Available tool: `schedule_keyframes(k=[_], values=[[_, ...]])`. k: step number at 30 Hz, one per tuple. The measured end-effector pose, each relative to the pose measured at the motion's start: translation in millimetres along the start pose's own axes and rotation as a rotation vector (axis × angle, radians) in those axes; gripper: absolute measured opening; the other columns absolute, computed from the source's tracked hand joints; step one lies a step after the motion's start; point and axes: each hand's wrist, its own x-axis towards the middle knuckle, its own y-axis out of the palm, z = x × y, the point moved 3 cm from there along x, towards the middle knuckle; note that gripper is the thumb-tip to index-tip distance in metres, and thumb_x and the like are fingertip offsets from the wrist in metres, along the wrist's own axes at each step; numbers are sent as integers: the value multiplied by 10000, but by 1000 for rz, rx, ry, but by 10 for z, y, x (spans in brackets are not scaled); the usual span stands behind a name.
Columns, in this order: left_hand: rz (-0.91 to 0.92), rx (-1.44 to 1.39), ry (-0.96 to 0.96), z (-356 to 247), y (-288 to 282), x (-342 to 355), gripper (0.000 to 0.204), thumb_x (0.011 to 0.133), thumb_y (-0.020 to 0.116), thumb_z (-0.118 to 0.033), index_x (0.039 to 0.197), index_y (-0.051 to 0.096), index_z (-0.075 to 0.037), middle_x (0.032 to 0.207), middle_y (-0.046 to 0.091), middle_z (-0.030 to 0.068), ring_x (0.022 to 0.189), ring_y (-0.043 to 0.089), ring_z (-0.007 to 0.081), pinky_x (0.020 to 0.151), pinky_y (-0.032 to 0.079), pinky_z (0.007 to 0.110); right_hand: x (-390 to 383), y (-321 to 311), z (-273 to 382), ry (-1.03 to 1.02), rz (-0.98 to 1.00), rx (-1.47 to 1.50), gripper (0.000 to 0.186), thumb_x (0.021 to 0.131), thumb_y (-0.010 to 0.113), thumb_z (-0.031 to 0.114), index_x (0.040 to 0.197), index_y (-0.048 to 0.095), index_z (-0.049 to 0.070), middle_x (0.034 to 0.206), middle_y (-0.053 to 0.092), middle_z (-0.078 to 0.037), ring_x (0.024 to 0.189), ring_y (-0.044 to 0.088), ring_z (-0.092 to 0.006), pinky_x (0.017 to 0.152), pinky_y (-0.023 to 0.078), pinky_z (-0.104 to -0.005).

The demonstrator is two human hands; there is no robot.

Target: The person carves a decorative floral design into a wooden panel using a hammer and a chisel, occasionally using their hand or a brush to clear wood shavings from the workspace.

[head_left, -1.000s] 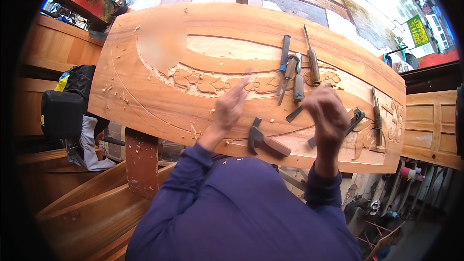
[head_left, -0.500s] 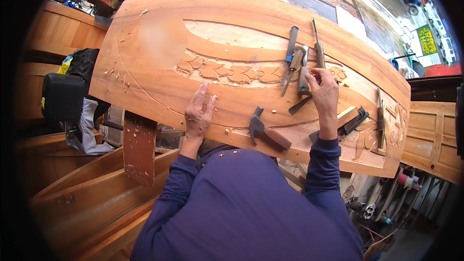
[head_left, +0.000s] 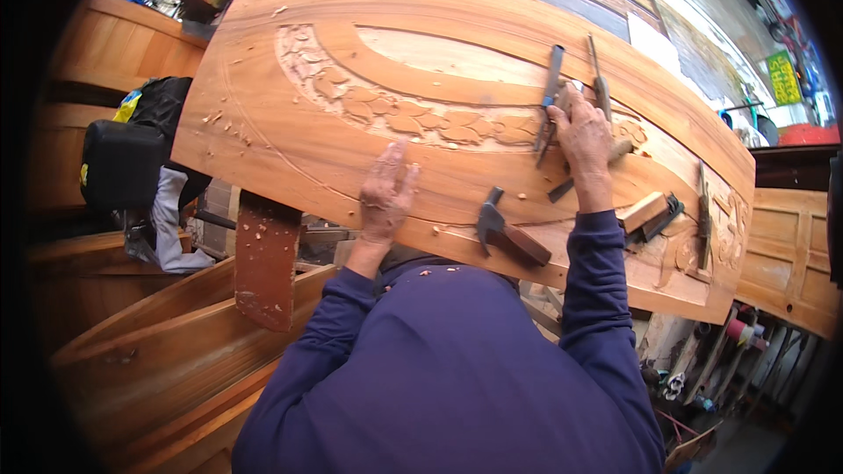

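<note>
My left hand (head_left: 386,193) lies on the wooden panel (head_left: 263,136) with its fingers stretched out, just below a carved band of leaves (head_left: 408,118). Over the group of carving tools, my right hand (head_left: 584,136) has its thumb and fingers closed around a chisel, most of which they hide. To its left lies a dark chisel with a blue band (head_left: 551,79). A slim tool with a wooden handle (head_left: 601,96) rests to its right. Beneath the hand, another chisel's wooden handle (head_left: 621,151) sticks out. A claw hammer (head_left: 511,233) lies near the panel's front edge.
A wood block (head_left: 644,211) and a black tool (head_left: 663,218) lie right of my right forearm, near another long tool (head_left: 704,215). Wood chips dot the panel. A black case (head_left: 123,165) stands at left, above wooden boards (head_left: 176,325). A panelled door (head_left: 786,254) is at right.
My right hand has moved up and farther onto the chisels, and its fingers have closed there. The view has shifted slightly; the left hand stays flat on the panel.
</note>
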Motion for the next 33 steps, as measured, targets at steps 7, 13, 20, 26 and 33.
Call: schedule_keyframes(k=[7,13,20,26,33], values=[[49,-242,-42,42,-106,57,472,970,677,-113,1418,584,1,1369,649,203,1269,627,353,1049,514,405,132,20,-102,245,27,239,655,906,741,316,1508,532,164,1112,762,-182,999,737,-341,902,554,-428],[200,-802,-92,-114,-373,410,576,1018,649,-187,1527,452,-2,1519,527,231,1383,551,346,1119,465,390,-221,-474,730,98,-117,744,510,944,709,75,1432,566,49,1198,713,-108,963,662,-140,865,531,-303],[225,-900,220,-262,-410,946,627,956,738,-244,1495,486,-46,1399,595,223,1264,607,393,1048,506,444,-1118,-75,1799,153,87,1541,461,911,680,-102,1348,581,7,1246,646,-79,1073,657,-191,986,519,-344],[185,-614,339,153,-392,1156,572,877,786,-169,1402,574,-90,1018,697,98,870,697,285,744,581,366,-1318,-320,1621,203,-38,579,474,913,739,-13,1371,618,-19,1232,703,-165,1118,678,-275,989,513,-383],[350,-395,531,733,-26,1414,81,871,705,-187,910,666,-128,685,607,49,627,653,224,511,516,368,-2144,-346,1032,150,260,-23,572,904,761,134,1434,584,15,1322,610,-188,1229,581,-349,1067,452,-443]])
